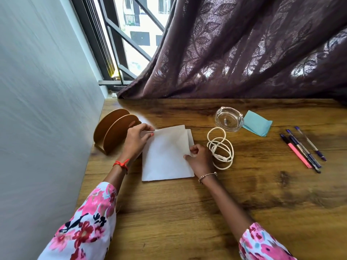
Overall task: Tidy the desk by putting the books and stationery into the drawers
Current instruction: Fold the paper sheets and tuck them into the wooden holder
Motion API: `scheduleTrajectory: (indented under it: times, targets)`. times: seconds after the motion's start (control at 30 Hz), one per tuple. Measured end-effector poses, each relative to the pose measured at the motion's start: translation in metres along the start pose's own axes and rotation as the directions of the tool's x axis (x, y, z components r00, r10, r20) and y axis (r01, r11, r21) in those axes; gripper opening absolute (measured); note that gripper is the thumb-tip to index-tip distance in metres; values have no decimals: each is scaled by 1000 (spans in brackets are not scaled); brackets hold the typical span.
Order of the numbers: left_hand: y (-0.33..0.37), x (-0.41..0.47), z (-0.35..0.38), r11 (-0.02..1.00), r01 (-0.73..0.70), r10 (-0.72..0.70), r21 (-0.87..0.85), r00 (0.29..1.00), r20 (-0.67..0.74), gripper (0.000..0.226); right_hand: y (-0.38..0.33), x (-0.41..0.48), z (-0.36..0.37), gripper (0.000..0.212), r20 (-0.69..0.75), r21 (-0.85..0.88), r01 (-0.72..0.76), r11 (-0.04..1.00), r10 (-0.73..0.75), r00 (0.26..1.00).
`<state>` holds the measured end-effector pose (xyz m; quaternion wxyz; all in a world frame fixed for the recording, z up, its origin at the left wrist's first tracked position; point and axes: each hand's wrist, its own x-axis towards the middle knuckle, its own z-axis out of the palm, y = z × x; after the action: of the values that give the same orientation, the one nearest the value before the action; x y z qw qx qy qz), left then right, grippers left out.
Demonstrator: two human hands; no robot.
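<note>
a wooden desk [244,212] with a warm brown, strongly grained top fills the lower part of the view, its left edge set against a plain pale wall [47,91]. beyond the desk's far edge a window [88,25] with a dark frame and slanted metal bars [129,42] shows a light-coloured building [144,25] outside in bright daylight. a dark purple curtain [253,49] with a leaf pattern covers most of the window, and its hem reaches the desk's far edge. daylight glows through the cloth in patches.
</note>
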<state>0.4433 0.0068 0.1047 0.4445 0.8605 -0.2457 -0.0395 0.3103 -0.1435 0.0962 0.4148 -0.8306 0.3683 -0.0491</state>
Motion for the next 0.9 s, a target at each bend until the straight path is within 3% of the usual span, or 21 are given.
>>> scheduleTrajectory:
  times: [0.23, 0.4, 0.67, 0.9]
  targets:
    - [10, -9, -5, 979, 31, -29, -201, 999, 13, 19, -8, -2, -6, 45, 6, 183, 24, 983, -25, 1000]
    - [9, -9, -6, 969, 64, -57, -238, 998, 37, 20, -9, -1, -8, 19, 47, 231, 67, 971, -80, 996]
    - [3, -10, -6, 977, 132, -124, -171, 991, 54, 34, -14, 3, -7, 17, 80, 406, 15, 914, -52, 995]
    - [4, -17, 0, 992, 129, -129, -6, 992, -9, 46, -10, 2, -8, 14, 6, 357, 44, 933, -49, 999]
